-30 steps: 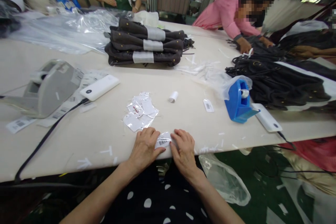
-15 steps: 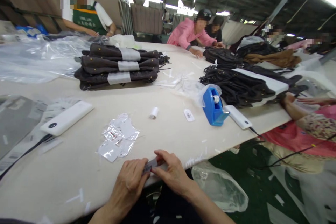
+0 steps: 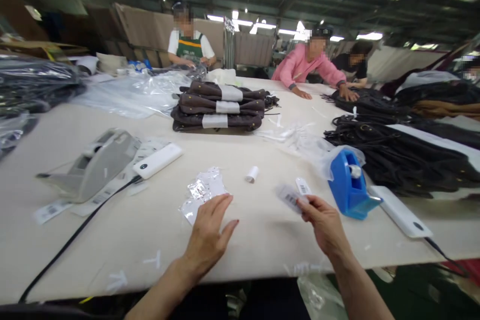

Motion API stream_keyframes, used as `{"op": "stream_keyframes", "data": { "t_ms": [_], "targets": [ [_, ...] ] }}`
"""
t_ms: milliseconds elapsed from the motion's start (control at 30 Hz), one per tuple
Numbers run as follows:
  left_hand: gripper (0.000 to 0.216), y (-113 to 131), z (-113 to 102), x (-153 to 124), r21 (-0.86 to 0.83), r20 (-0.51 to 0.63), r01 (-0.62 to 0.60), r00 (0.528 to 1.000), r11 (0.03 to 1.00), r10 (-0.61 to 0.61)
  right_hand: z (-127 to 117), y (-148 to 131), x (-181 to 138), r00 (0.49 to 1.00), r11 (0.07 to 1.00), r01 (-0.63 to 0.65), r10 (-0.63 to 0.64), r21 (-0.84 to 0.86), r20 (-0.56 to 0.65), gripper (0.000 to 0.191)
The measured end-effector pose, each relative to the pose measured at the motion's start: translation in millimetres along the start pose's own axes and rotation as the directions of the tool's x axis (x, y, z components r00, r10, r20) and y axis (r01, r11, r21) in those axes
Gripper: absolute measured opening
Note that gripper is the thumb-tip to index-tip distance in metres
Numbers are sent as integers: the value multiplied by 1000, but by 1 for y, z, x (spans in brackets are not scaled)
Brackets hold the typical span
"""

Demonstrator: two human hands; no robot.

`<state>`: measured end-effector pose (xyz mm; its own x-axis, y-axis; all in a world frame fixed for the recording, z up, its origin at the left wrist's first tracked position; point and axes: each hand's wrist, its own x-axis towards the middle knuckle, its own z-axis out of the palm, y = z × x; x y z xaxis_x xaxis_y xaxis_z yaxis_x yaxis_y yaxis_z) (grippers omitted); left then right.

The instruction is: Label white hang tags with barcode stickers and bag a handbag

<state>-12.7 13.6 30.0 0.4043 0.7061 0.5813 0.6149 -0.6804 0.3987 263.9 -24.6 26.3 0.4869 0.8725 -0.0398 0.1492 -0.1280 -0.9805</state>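
My right hand (image 3: 325,222) pinches a small clear packet with a barcode label (image 3: 288,197), held just over the table, slightly blurred. Directly behind it lies a white barcode tag (image 3: 302,186). My left hand (image 3: 210,230) holds nothing; its fingers are stretched out and the thumb stands apart. It is at the near right edge of a loose pile of shiny clear packets with white cards (image 3: 204,189), covering part of it. Between and beyond both hands sits a small white roll (image 3: 252,174).
A blue tape dispenser (image 3: 347,185) stands right, beside a white power bank (image 3: 401,212) with a cable. Left are a grey tape dispenser (image 3: 108,165) and another white power bank (image 3: 159,160). Dark bags (image 3: 221,110) are stacked behind; more black bags (image 3: 405,155) lie right. Co-workers stand across the table.
My hands have parted: the right has carried the barcode packet forward and right towards the tag, while the left has let go and moved beside the packet pile. The view has turned left.
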Motion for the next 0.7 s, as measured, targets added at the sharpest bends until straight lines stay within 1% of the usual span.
{"op": "stream_keyframes", "data": {
  "t_ms": [33,67,100,133,200,233,267,300,367,467,533,600,700],
  "targets": [
    [33,-11,-1,3,-1,-51,99,994,995,-99,-8,7,9,993,996,-52,44,-70,-112,50],
    [28,-23,-3,5,-15,-105,206,973,978,-206,-14,15,16,975,978,-102,62,-183,-211,58],
    [24,-36,-5,8,-43,-149,313,937,949,-316,-18,24,19,956,945,-132,41,-300,-290,63],
    [24,-48,-7,11,-76,-178,416,889,906,-422,-19,34,19,945,910,-134,-2,-393,-327,65],
    [26,-70,-12,18,-115,-195,583,780,804,-594,-16,51,11,948,859,-73,-98,-507,-302,62],
    [28,-79,-13,22,-91,-177,644,740,760,-648,-13,58,5,952,837,-21,-151,-546,-267,59],
    [31,-88,-14,26,-35,-141,684,718,728,-682,-8,64,-2,952,816,30,-199,-577,-232,57],
    [33,-94,-14,29,36,-93,703,710,710,-698,-4,69,-7,949,793,72,-242,-604,-204,54],
    [38,-103,-12,34,172,20,685,716,708,-697,2,74,-14,940,760,125,-297,-637,-170,50],
    [45,-106,-7,38,270,133,631,724,727,-677,4,75,-15,939,752,146,-309,-642,-148,49],
    [45,-104,-4,38,319,185,611,710,724,-680,3,75,-13,936,747,155,-321,-647,-146,49],
    [41,-104,-4,38,297,197,639,686,710,-700,2,74,-13,933,740,161,-330,-653,-145,48],
    [36,-110,-7,37,165,157,723,653,671,-741,1,74,-13,930,733,167,-340,-660,-142,49]
  ]
}}
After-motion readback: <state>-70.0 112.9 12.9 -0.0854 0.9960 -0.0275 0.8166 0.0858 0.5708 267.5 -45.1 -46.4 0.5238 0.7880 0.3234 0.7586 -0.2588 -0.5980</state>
